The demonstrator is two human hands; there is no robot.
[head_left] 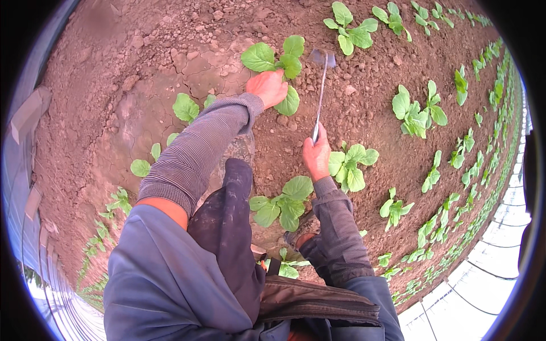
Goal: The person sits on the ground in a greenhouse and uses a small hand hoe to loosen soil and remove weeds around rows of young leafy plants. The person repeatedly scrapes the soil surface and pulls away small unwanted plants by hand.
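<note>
Leafy plant is located upper centre, standing in the soil; appears rooted, not lifted. Left hand is set in among its leaves; fingertips are hidden by foliage, so whether anything is pinched cannot be told. Small hoe is held by the right hand, fingers wrapped around the handle end. Hoe blade is placed just right of the plant, at soil level; contact can't be confirmed.

Progress, as judged: work at this plant is mid-way, not finished. Ground around the blade is crumbly, probably loosened; cracked crust on the left looks unworked. Neighbouring plant beside the right hand is left untouched, as are the rows to the right. Completed share of the bed can't be determined.
</note>
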